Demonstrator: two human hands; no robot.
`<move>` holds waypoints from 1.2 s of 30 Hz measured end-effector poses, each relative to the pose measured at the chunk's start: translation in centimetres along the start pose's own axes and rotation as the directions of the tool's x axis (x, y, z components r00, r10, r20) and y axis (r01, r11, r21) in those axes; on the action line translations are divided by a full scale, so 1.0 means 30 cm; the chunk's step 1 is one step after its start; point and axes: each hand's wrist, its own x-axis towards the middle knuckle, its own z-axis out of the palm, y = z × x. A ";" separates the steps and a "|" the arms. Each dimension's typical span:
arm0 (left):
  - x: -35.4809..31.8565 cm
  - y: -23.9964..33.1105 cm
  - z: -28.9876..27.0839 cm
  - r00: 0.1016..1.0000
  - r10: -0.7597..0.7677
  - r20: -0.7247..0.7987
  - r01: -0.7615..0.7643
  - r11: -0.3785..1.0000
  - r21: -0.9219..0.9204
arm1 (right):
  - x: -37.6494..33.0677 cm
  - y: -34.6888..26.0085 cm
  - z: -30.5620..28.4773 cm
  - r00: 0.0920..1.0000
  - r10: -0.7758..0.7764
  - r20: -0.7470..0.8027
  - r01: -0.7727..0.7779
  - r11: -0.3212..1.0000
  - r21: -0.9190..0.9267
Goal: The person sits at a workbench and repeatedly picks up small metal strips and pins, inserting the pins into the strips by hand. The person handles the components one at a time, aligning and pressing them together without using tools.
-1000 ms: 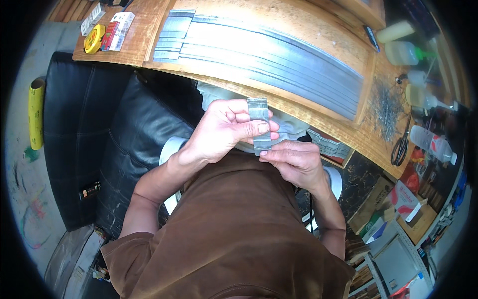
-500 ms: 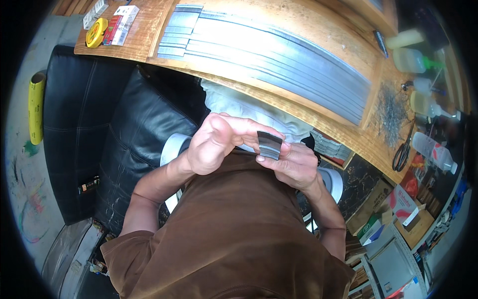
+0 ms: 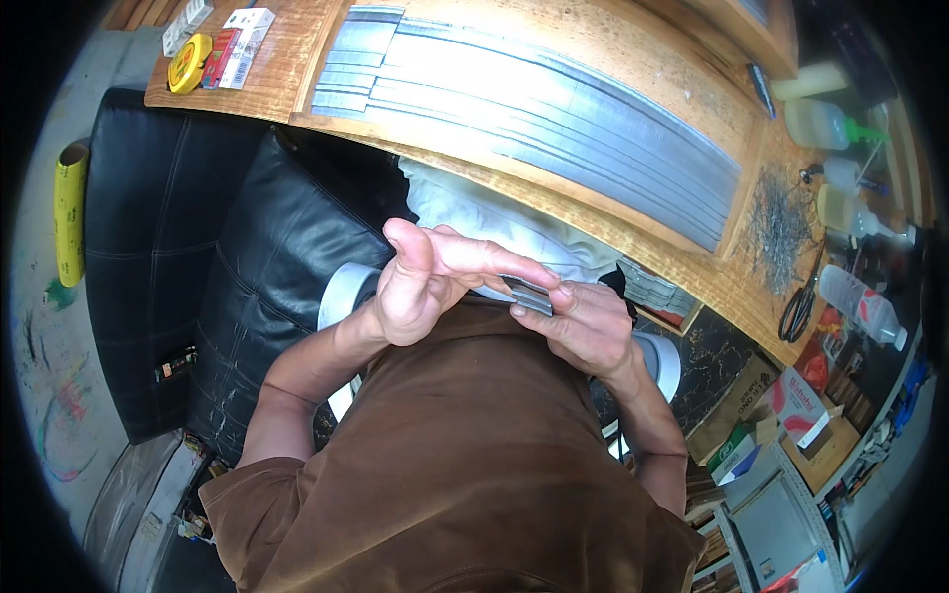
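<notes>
In front of my torso, my right hand [image 3: 591, 326] pinches a small dark grey piece with layered edges, like a short stack of thin strips [image 3: 531, 295], between thumb and fingers. My left hand [image 3: 425, 282] has its thumb raised and apart, with the index finger stretched across to the top of the piece; its lower fingertips are by the piece's left edge. Fingers hide much of the stack. Beyond my hands, long thin grey strips [image 3: 554, 119] lie in overlapping rows on the wooden workbench [image 3: 652, 49], with shorter ones at their left end.
At the bench's left end are a yellow tape measure [image 3: 190, 63] and small boxes [image 3: 247, 47]. A heap of thin metal pins [image 3: 781, 227], scissors [image 3: 799, 308] and plastic bottles [image 3: 862, 301] lie at the right. A black leather sofa [image 3: 158, 247] is to my left.
The small stack has tipped from showing its broad dark face to lying flatter and more edge-on. My left index finger has straightened over it. My right hand keeps its grip.
</notes>
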 end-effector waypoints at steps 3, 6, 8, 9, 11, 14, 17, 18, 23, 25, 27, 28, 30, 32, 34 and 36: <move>0.009 0.026 0.028 0.999 -0.024 -0.041 0.026 0.999 0.047 | -0.020 0.011 0.010 1.000 0.015 -0.011 -0.015 1.000 0.010; 0.008 0.033 0.022 0.999 -0.012 -0.044 0.018 0.992 0.124 | -0.033 0.026 0.029 0.999 0.022 -0.044 -0.021 0.999 0.028; 0.004 0.038 0.007 1.000 0.015 -0.014 -0.012 0.978 0.206 | -0.029 0.025 0.029 0.999 0.019 -0.051 -0.019 1.000 0.017; 0.003 0.041 0.002 0.999 0.031 0.008 -0.032 0.966 0.258 | -0.026 0.023 0.027 0.999 0.020 -0.042 -0.020 1.000 0.000; 0.004 0.037 -0.010 0.998 0.062 0.023 -0.066 0.953 0.295 | -0.019 0.014 0.021 0.999 0.021 -0.026 -0.022 0.999 -0.037; -0.002 0.014 -0.025 0.998 0.068 -0.011 -0.064 0.969 0.239 | -0.004 -0.009 0.018 0.997 0.062 -0.051 -0.066 0.994 -0.084; -0.009 0.002 -0.030 0.999 0.023 -0.042 -0.017 0.989 0.148 | -0.016 -0.012 0.020 0.997 0.065 -0.042 -0.070 0.990 -0.120; -0.010 -0.007 -0.030 0.998 0.029 -0.047 -0.023 0.992 0.123 | -0.015 -0.015 0.020 0.997 0.067 -0.046 -0.073 0.990 -0.121; -0.014 -0.027 -0.026 0.997 0.028 -0.078 -0.023 0.998 0.055 | -0.014 -0.020 0.021 0.996 0.078 -0.048 -0.084 0.987 -0.137; -0.018 -0.025 -0.029 0.996 0.012 -0.085 -0.007 0.998 0.066 | -0.011 -0.026 0.017 0.994 0.105 -0.024 -0.107 0.984 -0.140; -0.018 -0.021 -0.030 0.996 0.024 -0.091 -0.019 0.998 0.057 | -0.009 -0.028 0.018 0.993 0.117 -0.020 -0.119 0.982 -0.146; -0.017 -0.019 -0.029 0.995 0.029 -0.094 -0.024 0.998 0.052 | -0.006 -0.027 0.021 0.993 0.116 -0.028 -0.119 0.982 -0.149; 0.003 -0.021 0.003 0.989 0.086 -0.117 -0.077 0.994 0.079 | -0.004 -0.025 0.025 0.992 0.119 -0.034 -0.123 0.982 -0.141; 0.010 -0.019 0.014 0.983 0.107 -0.146 -0.088 0.987 0.131 | -0.004 -0.022 0.028 0.991 0.129 -0.027 -0.131 0.984 -0.118; 0.017 -0.015 0.012 0.981 0.083 -0.176 -0.045 0.977 0.207 | -0.017 -0.015 0.034 0.991 0.131 -0.022 -0.132 0.987 -0.087; 0.021 -0.022 0.006 0.980 0.087 -0.181 -0.043 0.972 0.233 | -0.029 -0.008 0.043 0.991 0.130 -0.019 -0.131 0.990 -0.054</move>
